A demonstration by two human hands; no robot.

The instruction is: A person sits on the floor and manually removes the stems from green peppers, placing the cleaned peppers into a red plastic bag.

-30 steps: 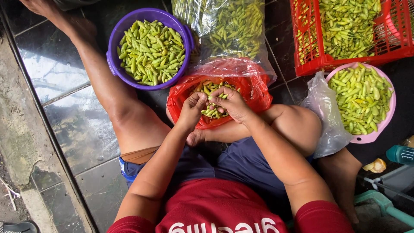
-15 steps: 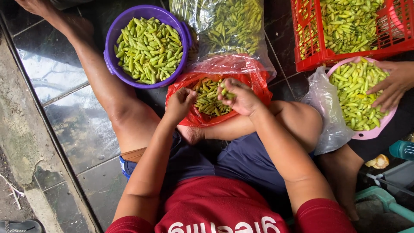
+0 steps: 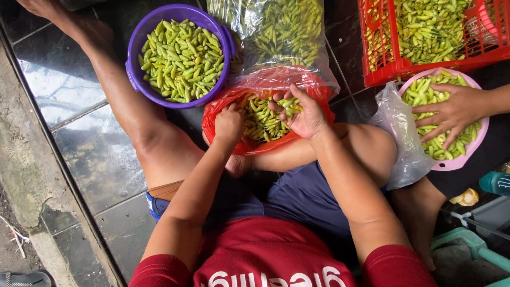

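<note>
I sit on a dark tiled floor with a red plastic bag (image 3: pixel 313 85) of green-yellow chilies (image 3: pixel 260 119) on my lap. My left hand (image 3: pixel 229 124) is curled at the bag's left rim, on the chilies, its fingers closed. My right hand (image 3: pixel 302 112) is palm up over the bag, holding a few chilies (image 3: pixel 289 103) in its fingers. A purple bucket (image 3: pixel 135 69) full of green chilies stands just beyond my left knee.
A clear plastic sack (image 3: pixel 281 32) of chilies lies behind the red bag. At the top right stands a red crate (image 3: pixel 382 74) of chilies. Another person's hand (image 3: pixel 451 111) rests in a pink bowl (image 3: pixel 462 159) of chilies at right. A concrete ledge (image 3: pixel 26 175) runs along the left.
My right hand has lifted out of the red bag with a few chilies. Another person's hand has come in from the right and now lies on the pink bowl's chilies.
</note>
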